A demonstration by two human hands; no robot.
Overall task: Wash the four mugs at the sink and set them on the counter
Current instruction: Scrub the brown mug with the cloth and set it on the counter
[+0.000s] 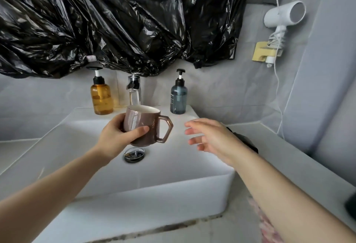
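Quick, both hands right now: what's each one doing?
Left hand: grips the brown mug over the sink.
Right hand: open, fingers spread, holding nothing.

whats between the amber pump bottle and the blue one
The chrome faucet stands between the amber bottle and the blue bottle, seen in the head view.

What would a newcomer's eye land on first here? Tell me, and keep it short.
First, the crumpled black plastic sheeting hung across the wall above the sink. Next, the brown mug gripped by the left hand over it, just in front of the faucet, with the right hand open beside its handle. A white hair dryer hangs on the wall at upper right.
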